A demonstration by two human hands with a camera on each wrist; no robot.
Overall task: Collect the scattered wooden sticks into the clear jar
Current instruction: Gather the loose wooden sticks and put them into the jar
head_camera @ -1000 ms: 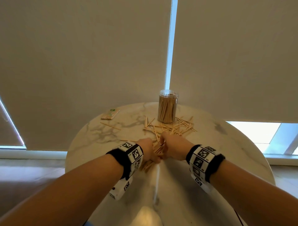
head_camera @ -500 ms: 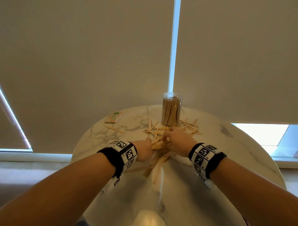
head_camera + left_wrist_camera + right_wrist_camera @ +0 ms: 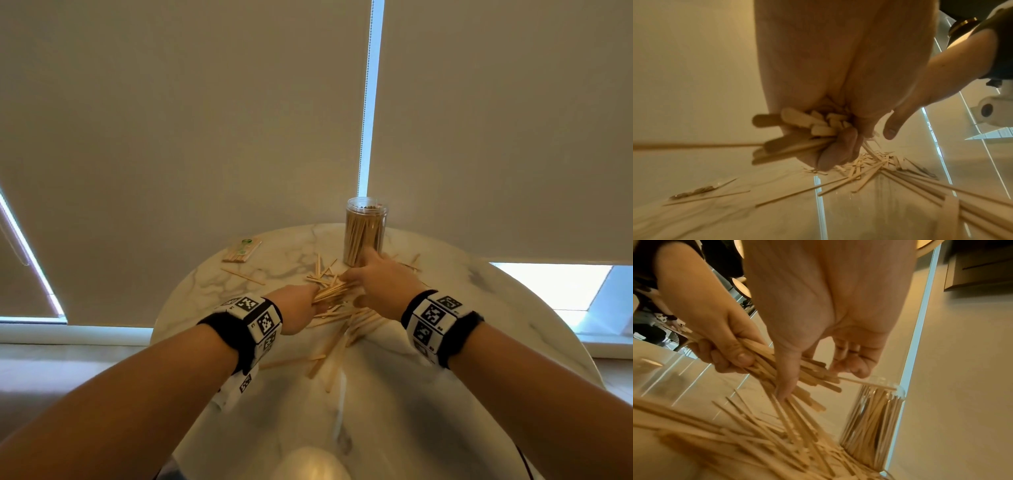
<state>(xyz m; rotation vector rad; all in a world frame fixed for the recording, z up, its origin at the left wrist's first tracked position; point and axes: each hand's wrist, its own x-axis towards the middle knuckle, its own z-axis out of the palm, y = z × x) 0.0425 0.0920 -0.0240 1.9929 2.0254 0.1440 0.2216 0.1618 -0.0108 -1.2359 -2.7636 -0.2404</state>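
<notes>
The clear jar [image 3: 364,233], packed with upright wooden sticks, stands at the far side of the round marble table [image 3: 479,342]. My left hand [image 3: 298,306] grips a bundle of sticks [image 3: 330,293] just above the table, fingers curled round it [image 3: 834,146]. My right hand [image 3: 376,277] reaches out beside the bundle with its fingertips near the jar's base. Its fingers are relaxed and hold nothing, and its thumb [image 3: 787,382] touches the bundle [image 3: 777,366]. Loose sticks [image 3: 346,329] lie scattered under and in front of both hands, and more lie by the jar [image 3: 871,423].
A small wrapped packet of sticks [image 3: 241,250] lies at the table's far left, with a single stick [image 3: 243,275] beside it. Window blinds hang close behind the jar. The table's rim curves away on both sides.
Both hands moved away from me toward the jar. The left hand gathered sticks into a bundle and raised it; the right hand stretched out to the jar's base.
</notes>
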